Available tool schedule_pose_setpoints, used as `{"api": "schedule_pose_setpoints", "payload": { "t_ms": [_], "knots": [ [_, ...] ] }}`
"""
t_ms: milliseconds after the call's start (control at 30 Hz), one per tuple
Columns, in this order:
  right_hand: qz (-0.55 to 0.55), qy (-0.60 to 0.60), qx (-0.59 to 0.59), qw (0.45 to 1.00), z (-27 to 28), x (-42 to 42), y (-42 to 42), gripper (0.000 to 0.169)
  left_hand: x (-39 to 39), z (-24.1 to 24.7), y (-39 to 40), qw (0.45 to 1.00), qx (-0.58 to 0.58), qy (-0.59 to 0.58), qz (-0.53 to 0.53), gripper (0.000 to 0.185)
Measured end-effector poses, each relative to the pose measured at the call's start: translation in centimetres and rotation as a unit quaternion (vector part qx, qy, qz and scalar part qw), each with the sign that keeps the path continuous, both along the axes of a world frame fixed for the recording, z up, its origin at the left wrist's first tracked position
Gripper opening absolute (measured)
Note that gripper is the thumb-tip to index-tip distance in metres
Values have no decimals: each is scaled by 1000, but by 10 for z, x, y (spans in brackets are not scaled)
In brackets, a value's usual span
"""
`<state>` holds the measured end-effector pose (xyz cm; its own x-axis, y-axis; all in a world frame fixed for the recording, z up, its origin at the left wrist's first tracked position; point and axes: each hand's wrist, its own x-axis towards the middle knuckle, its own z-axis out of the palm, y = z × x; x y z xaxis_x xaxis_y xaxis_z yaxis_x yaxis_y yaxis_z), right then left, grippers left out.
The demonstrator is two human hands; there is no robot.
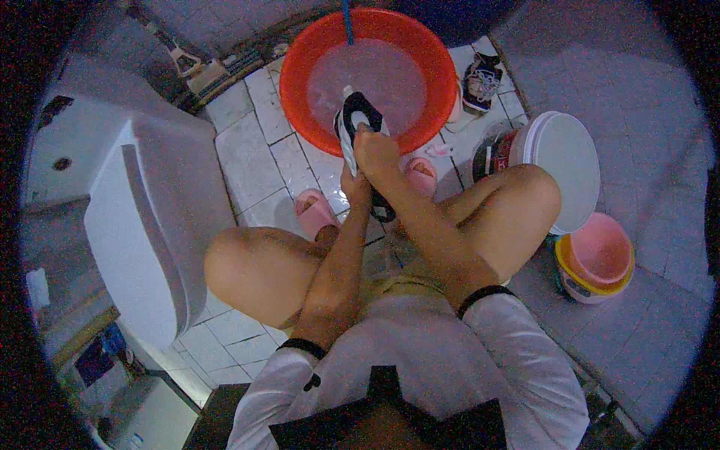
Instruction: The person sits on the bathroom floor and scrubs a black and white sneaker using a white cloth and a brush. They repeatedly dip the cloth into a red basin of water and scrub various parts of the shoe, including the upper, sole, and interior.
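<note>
A black and white sneaker (355,104) is held at the near rim of a red plastic basin (292,84), with its far end over the cloudy water. My left hand (355,187) grips the sneaker from below, on its near left side. Over its top, my right hand (378,152) is closed, fingers against a white part of the shoe. Whether a small tool is hidden in that fist, I cannot tell. A dark near part of the sneaker shows below my hands. The other black sneaker (482,84), with pale laces, stands on the tiles right of the basin.
A blue hose (348,25) reaches into the basin. A large white-lidded bucket (565,169) lies by my right knee, near stacked pink and yellow tubs (602,247). At left stands a white bathtub-like fixture (154,236). Pink slippers (315,214) are on my feet on wet tiles.
</note>
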<state>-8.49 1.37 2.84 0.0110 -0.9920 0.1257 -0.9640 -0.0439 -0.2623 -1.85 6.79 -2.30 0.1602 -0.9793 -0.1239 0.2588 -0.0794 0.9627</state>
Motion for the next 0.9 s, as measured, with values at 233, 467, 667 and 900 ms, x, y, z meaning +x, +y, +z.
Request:
{"api": "schedule_pose_setpoints", "payload": {
  "t_ms": [233, 467, 667, 900],
  "knots": [
    [-8, 1, 117, 993, 64, -9, 71, 23, 8, -14, -1, 983, 89, -159, 0, 41],
    [5, 46, 78, 996, 21, -7, -3, 32, -3, -9, -4, 995, 30, -95, 22, 43],
    [84, 125, -26, 988, 28, -17, 57, 23, 6, -17, -3, 982, 98, -156, 32, 42],
    [85, 81, -1, 993, 6, -2, -22, 26, 4, -10, -5, 986, 69, -149, 35, 41]
  ]
}}
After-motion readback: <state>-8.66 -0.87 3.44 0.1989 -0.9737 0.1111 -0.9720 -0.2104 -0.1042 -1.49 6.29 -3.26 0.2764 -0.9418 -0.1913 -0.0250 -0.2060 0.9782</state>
